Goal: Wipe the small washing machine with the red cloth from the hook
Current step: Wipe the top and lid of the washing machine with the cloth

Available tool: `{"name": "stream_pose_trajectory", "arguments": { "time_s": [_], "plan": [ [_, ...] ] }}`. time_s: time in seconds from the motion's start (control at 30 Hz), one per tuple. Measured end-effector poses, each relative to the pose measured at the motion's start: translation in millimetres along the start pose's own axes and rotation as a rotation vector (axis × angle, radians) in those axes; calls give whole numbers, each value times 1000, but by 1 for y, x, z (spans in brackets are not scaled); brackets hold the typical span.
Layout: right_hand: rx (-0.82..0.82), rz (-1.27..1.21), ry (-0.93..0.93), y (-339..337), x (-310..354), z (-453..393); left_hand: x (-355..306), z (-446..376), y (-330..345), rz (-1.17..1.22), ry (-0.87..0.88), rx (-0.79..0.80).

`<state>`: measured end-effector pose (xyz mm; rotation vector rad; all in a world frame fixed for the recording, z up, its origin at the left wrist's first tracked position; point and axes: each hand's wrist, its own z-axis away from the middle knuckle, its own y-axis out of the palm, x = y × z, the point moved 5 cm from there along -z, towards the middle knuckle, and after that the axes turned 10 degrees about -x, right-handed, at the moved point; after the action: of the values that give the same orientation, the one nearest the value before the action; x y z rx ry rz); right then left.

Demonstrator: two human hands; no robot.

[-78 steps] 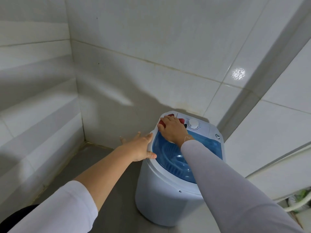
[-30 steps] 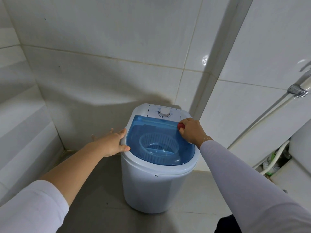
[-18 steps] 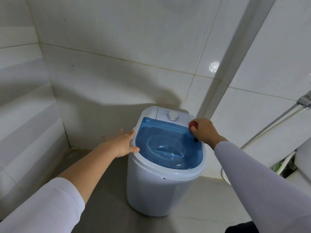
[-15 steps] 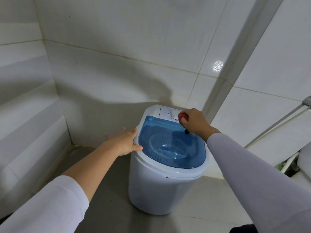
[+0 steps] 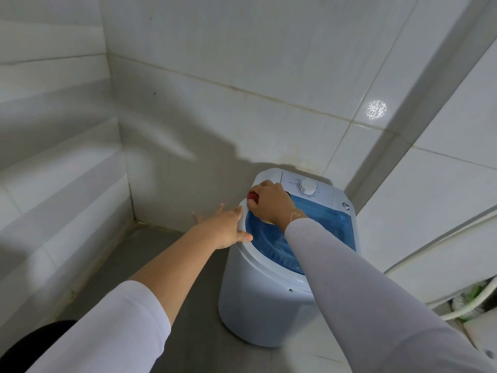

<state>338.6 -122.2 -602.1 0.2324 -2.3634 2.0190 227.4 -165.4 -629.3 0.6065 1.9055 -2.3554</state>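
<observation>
Head view, tiled corner. Left hand (image 5: pixel 227 228) spread wide, palm against the washer's (image 5: pixel 258 302) left rim, thumb hooked over the edge, gripping nothing. Right hand (image 5: pixel 270 201) fisted tight round the red cloth (image 5: pixel 252 197), only a small wad showing, pressed on the white rim at the back left, just beside the dial (image 5: pixel 307 187). Risks, as I judge them: a wipe drifting right could nudge that dial; a hard push might tip the light tub; so bunched, the cloth covers little.
</observation>
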Motion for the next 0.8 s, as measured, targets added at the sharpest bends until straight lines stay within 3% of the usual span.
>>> {"name": "stream_pose_trajectory", "arguments": {
  "time_s": [0.8],
  "plan": [
    [-76, 49, 78, -12, -59, 38, -4, 1, 0, -68, -35, 10]
  ]
}}
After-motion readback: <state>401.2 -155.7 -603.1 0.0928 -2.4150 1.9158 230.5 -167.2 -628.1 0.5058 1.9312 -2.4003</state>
